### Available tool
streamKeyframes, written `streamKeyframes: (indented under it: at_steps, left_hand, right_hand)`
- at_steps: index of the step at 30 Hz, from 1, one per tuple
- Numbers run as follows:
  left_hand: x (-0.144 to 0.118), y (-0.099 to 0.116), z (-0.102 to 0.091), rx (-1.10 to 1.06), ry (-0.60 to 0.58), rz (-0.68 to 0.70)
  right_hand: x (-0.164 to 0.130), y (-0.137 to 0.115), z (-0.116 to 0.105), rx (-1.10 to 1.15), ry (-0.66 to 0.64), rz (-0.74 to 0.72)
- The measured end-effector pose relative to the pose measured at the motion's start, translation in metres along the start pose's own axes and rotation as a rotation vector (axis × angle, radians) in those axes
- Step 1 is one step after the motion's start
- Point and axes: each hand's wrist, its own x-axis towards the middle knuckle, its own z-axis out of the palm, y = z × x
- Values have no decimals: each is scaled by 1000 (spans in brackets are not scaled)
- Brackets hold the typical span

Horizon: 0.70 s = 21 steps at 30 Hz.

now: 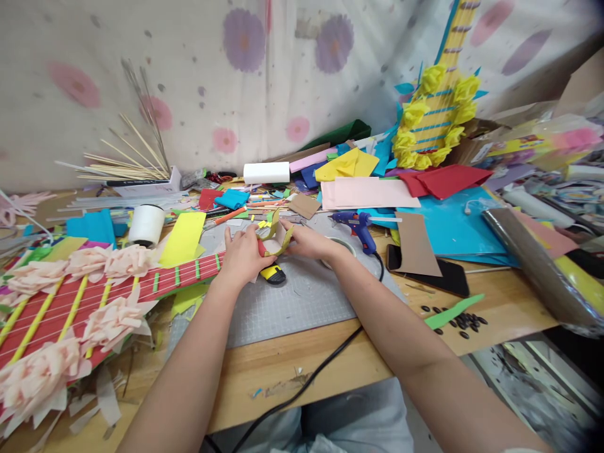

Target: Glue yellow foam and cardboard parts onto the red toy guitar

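Two bare forearms are reaching forward from the near edge of the wooden table (292,365), and a black cable (325,368) is running between them toward the blue glue gun (356,225). Both hands are meeting over the grey cutting mat (302,302), probably because the mat is giving a flat and protected place for small work. The left hand (243,255) is closing its fingers on one end of a curved cardboard strip (278,239), and the right hand (306,241) is pinching the other end, so the strip is standing bent like a loop between them, just above the mat. Holding it from both sides is keeping the curve from springing open, I think. A yellow and black cutter (272,274) is lying just under the hands, within easy reach.

At the person's left, a red paper guitar (94,302) with pale pink paper flowers (113,261) is lying with its neck pointing toward the left hand. A white spool (146,224) is standing behind it. At the right, a dark phone (443,277) is lying partly under a brown card (415,242). Farther back, coloured paper sheets are piling against the flowered cloth (245,63), and a second guitar with yellow flowers (436,116) is leaning there upright, perhaps to stay out of the way.
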Motion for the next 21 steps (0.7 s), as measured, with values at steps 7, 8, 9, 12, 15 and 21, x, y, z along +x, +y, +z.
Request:
streamKeyframes:
  at_steps: [7,8,9,12,15,21]
  left_hand:
    - [0,0,0,-5,9,5]
    - [0,0,0,-7,10,5]
    - [0,0,0,-11,12,6]
    - [0,0,-1,-26,15,6]
    - [1,1,-2,-44,11,7]
    - [1,1,-3,-54,15,14]
  right_hand:
    - [-2,-7,-2,-22,-10,53]
    - [-1,-7,-2,-23,-13,51]
    - [-1,-7,-2,-22,-15,43]
    - [-1,-5,-1,-24,-8,6]
    - [-1,-4,-2,-32,4,6]
    - [-3,-7,-3,-28,2,23]
